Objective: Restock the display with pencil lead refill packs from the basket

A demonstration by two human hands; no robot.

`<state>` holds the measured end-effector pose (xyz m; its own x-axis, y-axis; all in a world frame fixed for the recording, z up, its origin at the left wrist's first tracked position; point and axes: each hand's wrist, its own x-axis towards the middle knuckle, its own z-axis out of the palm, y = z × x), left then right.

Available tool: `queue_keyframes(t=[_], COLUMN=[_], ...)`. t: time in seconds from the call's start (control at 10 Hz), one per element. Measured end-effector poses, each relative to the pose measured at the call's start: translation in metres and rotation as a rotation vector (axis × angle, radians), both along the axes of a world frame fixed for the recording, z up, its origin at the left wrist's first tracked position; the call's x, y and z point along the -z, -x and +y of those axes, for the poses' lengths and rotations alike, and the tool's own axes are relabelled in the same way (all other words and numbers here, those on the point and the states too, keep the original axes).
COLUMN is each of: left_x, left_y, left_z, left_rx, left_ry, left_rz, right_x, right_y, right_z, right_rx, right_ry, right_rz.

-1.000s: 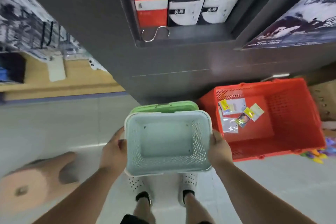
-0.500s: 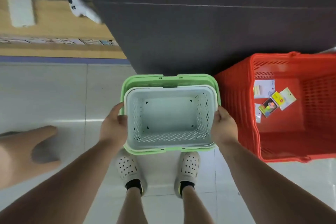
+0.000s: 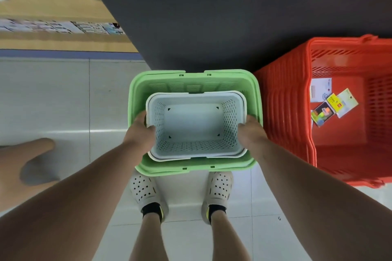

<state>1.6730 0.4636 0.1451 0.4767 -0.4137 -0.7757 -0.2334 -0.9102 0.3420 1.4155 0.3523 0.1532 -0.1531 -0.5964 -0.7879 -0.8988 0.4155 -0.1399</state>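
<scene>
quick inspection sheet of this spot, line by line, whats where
surface: pale tiled floor.
job's things: red basket holds a few small packs, print unreadable; white basket empty, held inside green basket.
clutter: tan rounded object at left, blurred.
grippers: left hand and right hand grip the white basket's side rims.
cables: nothing seen.
surroundings: dark display base ahead; wooden shelf far left.
</scene>
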Motion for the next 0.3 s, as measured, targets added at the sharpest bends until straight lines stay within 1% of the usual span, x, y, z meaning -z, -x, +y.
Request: queue_keyframes(t=[0.1,0.2,0.3], left_x=[0.003,0.002,-0.009], left_y=[-0.002,-0.002,-0.003], left_z=[-0.003,-0.005,-0.001], left_rx=[-0.022,-0.024,0.040], left_ry=[0.005,-0.001,-0.021], left_rz=[0.020,0.033,0.016], right_x=[0.001,-0.002,-0.017], right_y=[-0.004,-0.004,-0.004], right_z=[-0.005,-0.003,0.002], right_rx=[-0.009,-0.016,0.024], right_ry=[-0.010,-0.040,-0.019], right_rz=[0.036,0.034,0.020])
